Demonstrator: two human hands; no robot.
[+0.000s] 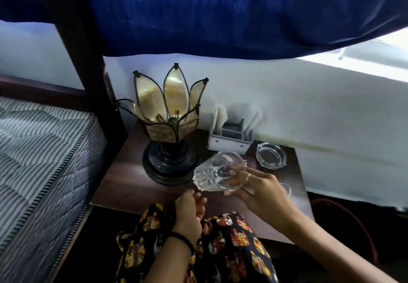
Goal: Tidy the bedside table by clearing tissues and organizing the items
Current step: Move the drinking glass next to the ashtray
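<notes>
Left hand (189,209) curled; right hand (260,194) grips tilted glass (218,172).

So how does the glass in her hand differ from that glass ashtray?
The tumbler is tall and cut-patterned; the ashtray is low and wide with a notched rim. The tumbler is tilted on its side, held by the right hand; the ashtray sits flat on the table, untouched. Both are clear glass.

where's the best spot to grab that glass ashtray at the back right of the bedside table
Take the glass ashtray by its thick outer rim, fingers on opposite sides, coming down from above. It sits flat and low, so there is little side wall to hold. It looks clear of the white holder, and the right hand is nearest but holds the cut glass.
</notes>
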